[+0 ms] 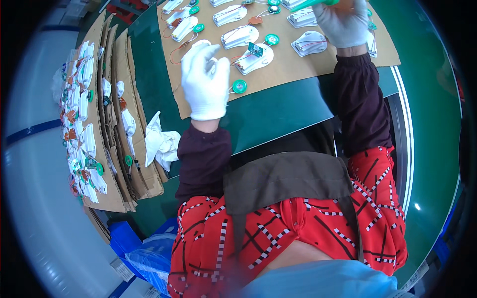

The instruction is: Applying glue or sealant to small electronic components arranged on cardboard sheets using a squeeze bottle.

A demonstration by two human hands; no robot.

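Note:
My left hand (204, 84), in a white glove, is at the near left part of a cardboard sheet (268, 82). Its fingers are bent round a white plastic housing (202, 43), mostly hidden beneath them. A green round speaker (239, 86) on thin wires lies beside that hand. To its right sits another white housing (261, 59) with a green circuit board (255, 49) on top. My right hand (343, 25), also gloved, is raised over the sheet's far right, closed round a green tapered tool (310, 4) cut off by the upper edge; its exact kind does not show.
Several white housings (239, 37) with wires and speakers stand in rows on the sheet. At the left, cardboard layers (107, 149) loaded with similar parts are stacked. A crumpled white cloth (161, 141) lies on the green table (278, 111). Blue bins (126, 238) stand below left.

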